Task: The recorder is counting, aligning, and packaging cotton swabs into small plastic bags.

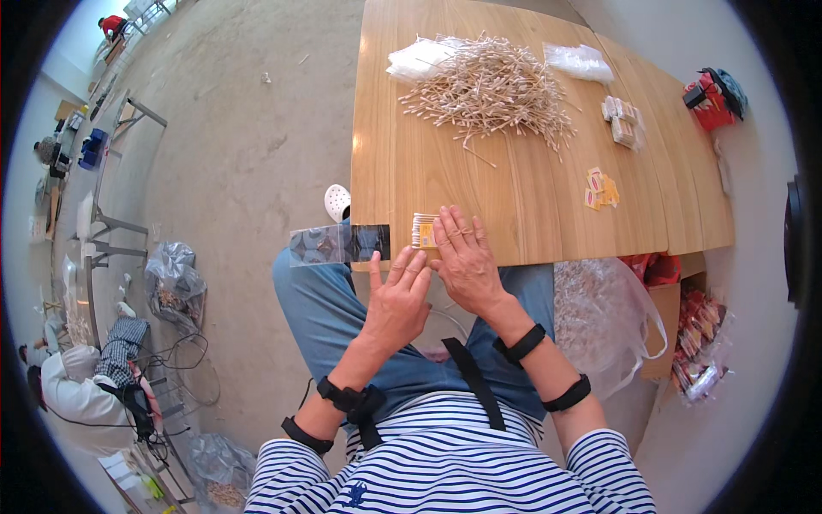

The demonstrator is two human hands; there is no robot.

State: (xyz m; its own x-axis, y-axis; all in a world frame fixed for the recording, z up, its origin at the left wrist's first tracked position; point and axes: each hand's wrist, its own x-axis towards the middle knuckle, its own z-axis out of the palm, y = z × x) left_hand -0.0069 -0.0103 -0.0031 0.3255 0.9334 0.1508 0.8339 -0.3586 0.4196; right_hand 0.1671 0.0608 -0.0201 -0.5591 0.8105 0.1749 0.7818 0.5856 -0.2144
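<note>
At the table's near edge lies a small row of cotton swabs point(419, 224) with a yellow label card over part of it. My right hand point(467, 257) lies flat with its fingers stretched out, covering the right side of this row. My left hand point(398, 295) is just below and left of it, fingers extended, the fingertips at the table edge by the swabs. A clear plastic sleeve point(318, 247) lies left of the swabs, partly on the table and partly overhanging its edge toward my knee. The part over the table looks dark.
On the wooden table point(514, 206) are a large heap of loose cotton swabs point(492, 90), clear bags point(578, 62), packed swab bundles point(623, 122) and yellow cards point(602, 189). A big plastic bag point(599, 317) hangs beside my right leg. Other people work at the left.
</note>
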